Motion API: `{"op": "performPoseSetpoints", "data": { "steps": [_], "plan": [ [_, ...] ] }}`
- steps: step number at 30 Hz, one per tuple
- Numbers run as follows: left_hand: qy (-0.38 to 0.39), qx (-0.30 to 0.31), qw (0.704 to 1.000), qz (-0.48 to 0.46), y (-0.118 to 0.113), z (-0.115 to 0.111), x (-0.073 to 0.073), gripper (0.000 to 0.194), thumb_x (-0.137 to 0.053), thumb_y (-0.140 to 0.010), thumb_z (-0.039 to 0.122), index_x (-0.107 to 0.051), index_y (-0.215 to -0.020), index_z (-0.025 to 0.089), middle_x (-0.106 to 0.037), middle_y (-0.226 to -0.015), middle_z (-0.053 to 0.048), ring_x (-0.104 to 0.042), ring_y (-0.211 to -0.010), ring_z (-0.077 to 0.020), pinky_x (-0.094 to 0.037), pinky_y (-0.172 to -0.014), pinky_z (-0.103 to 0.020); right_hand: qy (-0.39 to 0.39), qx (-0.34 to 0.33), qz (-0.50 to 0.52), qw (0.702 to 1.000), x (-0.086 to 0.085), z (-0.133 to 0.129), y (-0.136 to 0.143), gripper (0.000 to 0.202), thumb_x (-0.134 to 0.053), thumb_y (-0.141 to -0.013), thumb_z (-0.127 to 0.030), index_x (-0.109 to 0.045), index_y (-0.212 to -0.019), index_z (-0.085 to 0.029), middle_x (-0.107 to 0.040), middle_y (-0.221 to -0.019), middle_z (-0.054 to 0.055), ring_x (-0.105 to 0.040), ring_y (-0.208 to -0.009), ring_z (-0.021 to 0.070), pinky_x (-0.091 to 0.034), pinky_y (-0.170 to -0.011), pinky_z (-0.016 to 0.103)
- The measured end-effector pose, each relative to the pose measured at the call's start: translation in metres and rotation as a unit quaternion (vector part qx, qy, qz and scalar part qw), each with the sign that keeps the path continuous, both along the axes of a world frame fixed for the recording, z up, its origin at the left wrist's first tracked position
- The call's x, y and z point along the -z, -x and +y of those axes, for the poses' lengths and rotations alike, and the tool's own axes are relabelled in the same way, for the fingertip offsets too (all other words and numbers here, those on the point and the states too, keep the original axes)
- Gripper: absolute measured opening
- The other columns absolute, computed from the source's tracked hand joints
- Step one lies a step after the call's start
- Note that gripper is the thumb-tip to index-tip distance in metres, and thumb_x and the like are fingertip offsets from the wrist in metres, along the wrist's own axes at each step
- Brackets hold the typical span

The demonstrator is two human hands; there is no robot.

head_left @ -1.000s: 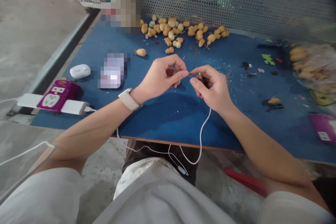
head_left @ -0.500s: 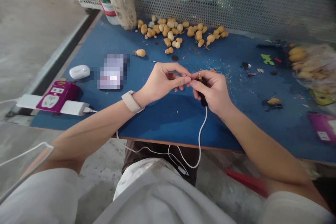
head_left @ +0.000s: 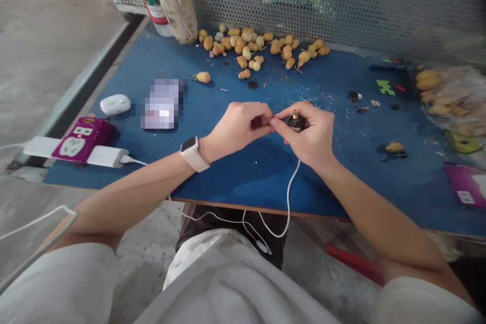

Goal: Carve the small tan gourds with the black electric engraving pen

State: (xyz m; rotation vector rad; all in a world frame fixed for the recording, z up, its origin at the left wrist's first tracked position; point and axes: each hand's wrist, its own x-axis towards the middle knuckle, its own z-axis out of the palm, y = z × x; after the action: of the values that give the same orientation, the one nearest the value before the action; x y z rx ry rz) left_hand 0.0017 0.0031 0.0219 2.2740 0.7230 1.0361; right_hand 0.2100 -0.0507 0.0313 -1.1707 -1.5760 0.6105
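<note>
In my right hand [head_left: 313,134] is a small black rotary tool [head_left: 295,122] with a brass-coloured tip, cradled in the palm and pointing up. A white cord hangs down from it. My right thumb and forefinger are pinched together and meet the fingertips of my left hand [head_left: 245,124]. The left fingers are closed in a pinch; whatever lies between the fingertips is too small or hidden to make out. On the table behind the left hand lies a thin metal bit [head_left: 224,90], with a single small gourd [head_left: 202,77] farther left.
Several small gourds [head_left: 246,46] lie along the mesh panel [head_left: 304,5]. A bottle [head_left: 152,2], a jar [head_left: 179,12], a blurred phone [head_left: 162,104], a white case [head_left: 115,104] and a purple power strip [head_left: 84,136] stand left. A bag of gourds [head_left: 455,96] sits right.
My left wrist has turned, bringing the watch face into view, and its fingers have curled in. My right hand has tilted, so the rotary tool's tip and top now show.
</note>
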Motion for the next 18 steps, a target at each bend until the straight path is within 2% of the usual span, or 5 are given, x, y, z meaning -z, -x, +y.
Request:
{"op": "performPoseSetpoints", "data": {
  "steps": [4,10,12,14,18],
  "plan": [
    [-0.015,-0.003,1.000,0.017,0.000,0.004,0.002,0.015,-0.080,-0.099,0.016,-0.072,-0.088,0.020,-0.074,-0.081,0.001,-0.065,-0.073,-0.0139,-0.048,-0.070,-0.027,0.039,-0.021,0.018,0.999,0.000,0.006,-0.003,0.014,-0.095,-0.089,-0.026,-0.082,-0.087,-0.028,-0.069,-0.064,-0.005,-0.060,-0.048,0.0152,-0.046,-0.050,0.036],
    [-0.044,0.017,0.997,0.066,0.002,0.007,0.008,0.017,-0.086,-0.100,0.017,-0.071,-0.094,0.020,-0.076,-0.088,-0.001,-0.067,-0.075,-0.0153,-0.048,-0.072,-0.028,0.065,-0.015,0.074,0.995,-0.002,0.015,-0.014,0.019,-0.097,-0.086,-0.028,-0.078,-0.086,-0.028,-0.062,-0.056,-0.006,-0.052,-0.042,0.0124,-0.041,-0.043,0.033],
    [-0.046,0.025,0.996,0.074,0.002,0.006,0.008,0.015,-0.084,-0.102,0.017,-0.071,-0.095,0.020,-0.075,-0.089,-0.001,-0.067,-0.075,-0.0153,-0.049,-0.073,-0.029,0.070,-0.006,0.099,0.993,-0.001,0.024,-0.021,0.020,-0.096,-0.086,-0.030,-0.076,-0.086,-0.027,-0.065,-0.061,-0.005,-0.052,-0.042,0.0111,-0.038,-0.040,0.031],
    [-0.045,0.055,0.993,0.098,0.002,0.005,0.007,0.014,-0.081,-0.106,0.018,-0.071,-0.096,0.020,-0.075,-0.091,-0.001,-0.067,-0.078,-0.0156,-0.051,-0.076,-0.029,0.083,0.000,0.100,0.992,0.002,0.037,-0.029,0.019,-0.094,-0.086,-0.029,-0.076,-0.086,-0.026,-0.066,-0.062,-0.005,-0.049,-0.042,0.0096,-0.035,-0.039,0.028],
    [-0.063,0.129,0.974,0.177,0.001,0.000,0.006,0.017,-0.069,-0.116,0.025,-0.075,-0.101,0.020,-0.077,-0.105,-0.005,-0.071,-0.090,-0.0186,-0.053,-0.081,-0.032,0.150,0.024,0.012,0.988,0.012,0.072,-0.035,0.020,-0.091,-0.083,-0.015,-0.074,-0.080,-0.024,-0.059,-0.053,-0.006,-0.052,-0.042,0.0116,-0.035,-0.038,0.026]
  ]
}}
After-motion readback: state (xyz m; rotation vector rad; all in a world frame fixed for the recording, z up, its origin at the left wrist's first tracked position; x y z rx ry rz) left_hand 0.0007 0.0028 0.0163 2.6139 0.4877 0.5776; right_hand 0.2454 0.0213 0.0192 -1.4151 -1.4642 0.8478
